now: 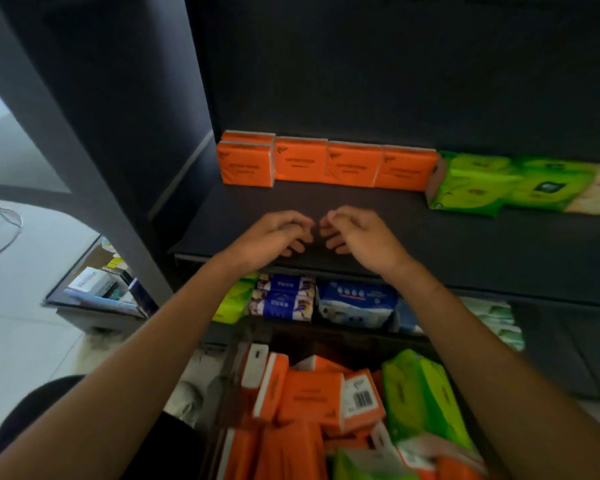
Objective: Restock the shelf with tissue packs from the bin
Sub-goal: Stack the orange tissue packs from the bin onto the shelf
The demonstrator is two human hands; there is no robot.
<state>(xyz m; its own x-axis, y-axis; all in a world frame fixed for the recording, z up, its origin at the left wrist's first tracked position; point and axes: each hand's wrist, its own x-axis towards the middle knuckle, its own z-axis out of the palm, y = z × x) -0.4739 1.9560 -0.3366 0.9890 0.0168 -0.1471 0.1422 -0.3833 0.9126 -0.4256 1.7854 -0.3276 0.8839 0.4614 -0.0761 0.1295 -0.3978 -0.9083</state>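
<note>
Two empty hands hover over the shelf [465, 244], my left hand [274, 235] and right hand [359, 233] loosely curled, close together; orange tissue packs [326, 164] line the shelf's back.

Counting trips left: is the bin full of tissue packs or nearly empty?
Full: orange tissue packs and green tissue packs are heaped across the bin, hiding its floor.

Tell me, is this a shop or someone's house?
Probably a shop. The shelf holds a neat row of matching orange packs beside green packs, and the bin below is full of more stock.
</note>
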